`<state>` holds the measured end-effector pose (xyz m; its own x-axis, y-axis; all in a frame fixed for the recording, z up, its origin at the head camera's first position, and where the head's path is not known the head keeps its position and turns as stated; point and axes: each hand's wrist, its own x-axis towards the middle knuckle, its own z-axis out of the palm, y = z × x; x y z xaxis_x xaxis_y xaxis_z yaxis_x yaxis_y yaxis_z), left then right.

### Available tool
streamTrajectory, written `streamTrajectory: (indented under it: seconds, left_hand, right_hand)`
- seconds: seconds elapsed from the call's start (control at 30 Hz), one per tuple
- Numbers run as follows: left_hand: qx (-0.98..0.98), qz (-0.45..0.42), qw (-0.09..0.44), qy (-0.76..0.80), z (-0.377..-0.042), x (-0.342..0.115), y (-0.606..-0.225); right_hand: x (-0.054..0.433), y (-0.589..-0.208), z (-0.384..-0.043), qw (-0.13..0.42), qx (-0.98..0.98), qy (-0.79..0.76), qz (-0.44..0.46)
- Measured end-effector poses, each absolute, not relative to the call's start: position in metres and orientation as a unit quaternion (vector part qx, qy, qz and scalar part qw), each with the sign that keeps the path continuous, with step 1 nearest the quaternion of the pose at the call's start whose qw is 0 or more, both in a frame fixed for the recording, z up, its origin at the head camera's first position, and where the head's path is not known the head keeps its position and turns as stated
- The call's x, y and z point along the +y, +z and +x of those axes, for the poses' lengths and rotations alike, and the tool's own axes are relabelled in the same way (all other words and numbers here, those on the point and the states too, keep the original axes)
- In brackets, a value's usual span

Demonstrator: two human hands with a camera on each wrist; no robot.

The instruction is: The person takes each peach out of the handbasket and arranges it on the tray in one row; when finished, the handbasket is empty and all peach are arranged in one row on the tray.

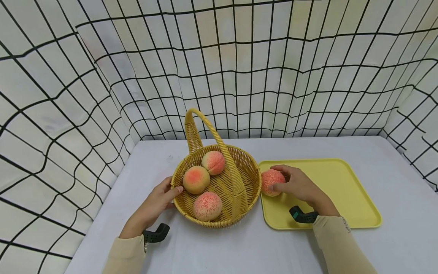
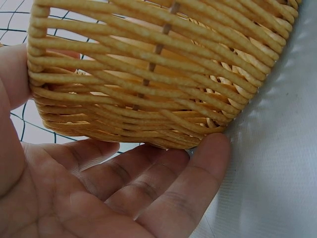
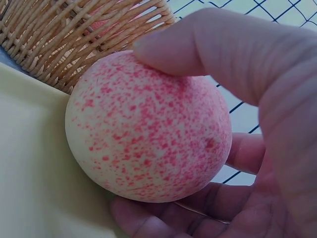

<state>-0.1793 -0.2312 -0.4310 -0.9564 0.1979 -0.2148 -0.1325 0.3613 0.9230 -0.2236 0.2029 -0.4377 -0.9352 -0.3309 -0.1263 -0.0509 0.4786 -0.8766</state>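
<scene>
At the left, the left hand [image 1: 155, 205] grips the side of the yellow wicker basket [image 1: 219, 224], its thumb over the rim and its fingers against the outside of the wall, low down near the white tabletop [image 1: 212, 251]. That hold seems apt for steadying the basket, best done with light, even pressure, since a hard pull on the rim could tilt it. Inside, on the basket's left side, lie an orange-centred peach [image 1: 196, 180], a pink-speckled peach [image 1: 207, 206] nearer the person and a pink-flushed peach [image 1: 213, 162] farther back; a level basket should stop them rolling. The arched handle [image 1: 193, 139] rises above them, so the right hand would do well to stay clear of it. Just beside the basket's right wall, at the left end of the yellow tray [image 1: 328, 194], is a red-speckled peach [image 1: 268, 179], pinched by the right hand [image 1: 301, 185] between the thumb [image 3: 171, 49] on one side and curled fingers on the other. Whether it bears on the tray I cannot tell. The round skin probably wants a firm but gentle squeeze, and any lift should go straight up first, so the peach does not scrape the wicker.
</scene>
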Motion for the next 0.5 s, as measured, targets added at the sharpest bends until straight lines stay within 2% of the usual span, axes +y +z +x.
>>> streamTrajectory:
  seconds: [0.5]
  left_hand:
    - [0.814,0.019,0.145,0.563,-0.1798,-0.2313,-0.4310]
  right_hand:
    - [0.2049,-0.4372,-0.2234,0.151,0.845,-0.499,-0.119]
